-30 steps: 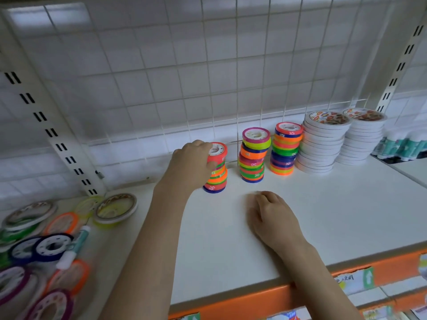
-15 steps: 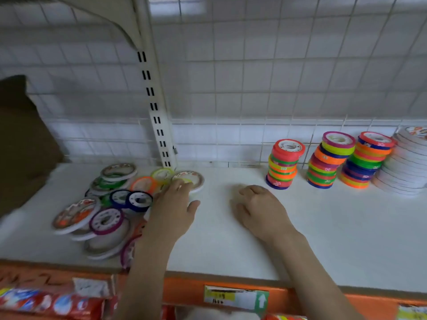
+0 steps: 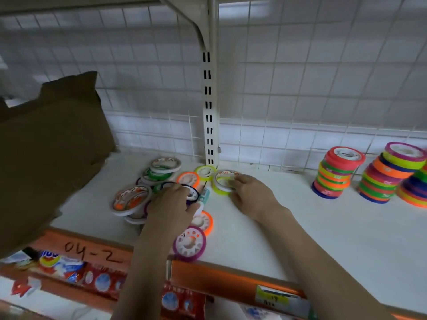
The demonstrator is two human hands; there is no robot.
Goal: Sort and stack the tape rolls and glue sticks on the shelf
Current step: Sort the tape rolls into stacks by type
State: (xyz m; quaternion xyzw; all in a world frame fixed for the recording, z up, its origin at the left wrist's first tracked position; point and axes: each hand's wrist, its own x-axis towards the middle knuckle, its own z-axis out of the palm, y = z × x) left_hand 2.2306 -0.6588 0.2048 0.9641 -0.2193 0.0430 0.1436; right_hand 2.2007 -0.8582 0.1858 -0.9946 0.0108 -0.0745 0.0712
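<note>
Smooth, matt white shelf (image 3: 277,227) with a glossy orange front edge (image 3: 231,282). Painted metal upright (image 3: 209,112) and white wire grid (image 3: 300,93) behind. Glossy plastic tape rolls (image 3: 189,243) in neon colours, stacked ones (image 3: 335,175) equally shiny. Dull brown cardboard (image 3: 50,146), rough and creased. Slick plastic glue stick (image 3: 204,196). Shiny printed wrappers (image 3: 76,271) below.

Loose tape rolls (image 3: 159,195) left of stacks (image 3: 337,174) (shelf (image 3: 300,227) top)

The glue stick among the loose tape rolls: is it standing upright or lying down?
Lying down. The glue stick rests lengthwise on the shelf between the two hands, partly hidden under the left hand.
</note>
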